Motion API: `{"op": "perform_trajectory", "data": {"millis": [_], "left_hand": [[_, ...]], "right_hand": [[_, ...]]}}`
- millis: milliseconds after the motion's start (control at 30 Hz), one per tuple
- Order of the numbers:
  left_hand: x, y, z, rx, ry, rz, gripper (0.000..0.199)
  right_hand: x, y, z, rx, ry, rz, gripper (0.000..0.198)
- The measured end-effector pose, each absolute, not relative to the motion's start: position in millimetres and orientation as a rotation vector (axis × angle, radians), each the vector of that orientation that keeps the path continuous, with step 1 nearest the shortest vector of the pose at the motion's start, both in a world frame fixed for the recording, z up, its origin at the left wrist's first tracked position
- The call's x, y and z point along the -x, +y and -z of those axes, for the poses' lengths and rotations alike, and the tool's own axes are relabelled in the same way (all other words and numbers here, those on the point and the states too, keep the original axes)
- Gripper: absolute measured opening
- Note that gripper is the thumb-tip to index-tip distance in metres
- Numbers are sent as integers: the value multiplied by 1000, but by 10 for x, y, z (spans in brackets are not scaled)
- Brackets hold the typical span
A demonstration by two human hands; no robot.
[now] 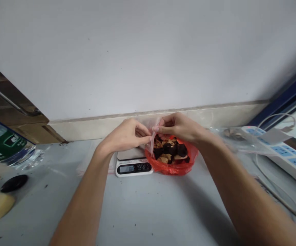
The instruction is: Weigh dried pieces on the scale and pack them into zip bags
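A small clear plastic bag (pixel 153 138) hangs between my two hands, above the left rim of a red plastic bag (pixel 173 168). My left hand (pixel 130 136) pinches one side of its edge, over a white digital kitchen scale (pixel 134 169) whose display reads about 08. On the other side, my right hand (pixel 176 125) grips the edge between thumb and fingers. Dark brown and tan dried pieces (pixel 170 149) fill the open red bag, to the right of the scale. Flat clear bags (pixel 86 164) lie left of the scale, partly hidden by my left forearm.
A large water bottle (pixel 7 147) lies at the left by a black round object (pixel 14 183). On the right, a white power strip (pixel 286 153) with cables borders a clear bag (pixel 236 135) of dark pieces. The wall (pixel 148 61) stands behind the table.
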State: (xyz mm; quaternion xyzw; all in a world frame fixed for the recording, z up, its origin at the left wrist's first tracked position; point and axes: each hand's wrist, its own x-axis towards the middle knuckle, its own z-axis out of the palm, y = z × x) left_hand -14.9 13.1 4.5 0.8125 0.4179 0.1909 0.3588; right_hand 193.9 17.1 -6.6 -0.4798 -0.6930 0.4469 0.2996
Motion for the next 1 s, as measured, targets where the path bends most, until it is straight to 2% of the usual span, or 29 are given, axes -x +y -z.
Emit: {"op": "perform_trajectory", "data": {"millis": [167,333,433,533,600,767,800,833,900,933,1000], "left_hand": [[146,138,-46,-2108,1224,-563,19],[159,138,-86,-2015,1459,-779,13],[171,145,-96,-1950,1657,-995,13],[103,121,-82,-1974,1633,-1045,13],[14,78,-65,-1998,1545,-1074,14],[-143,-4,-28,-2104,1328,-1224,13],[-141,7,-19,-2111,1302,-1260,13],[-127,29,-9,-2108,1292,-1300,13],[-78,100,18,-2067,1321,-1382,15],[-50,141,34,-2014,1351,-1407,19],[1,214,68,-1798,1381,-1367,36]], "right_hand": [[-1936,157,31,1307,-1952,-1142,38],[-1909,126,-40,1612,-1994,-1030,28],[-1855,93,-63,1729,-1870,-697,21],[-1770,51,-53,1523,-1834,-412,9],[-1714,19,-39,1488,-1918,-441,14],[-1745,-9,-46,1757,-2077,-633,13],[-1789,-2,-54,1733,-2116,-692,17],[-1840,9,-60,1692,-2145,-738,29],[-1948,38,-59,1591,-2151,-752,67],[-1998,54,-51,1537,-2133,-724,83],[-2079,88,-26,1396,-2106,-662,98]]}}
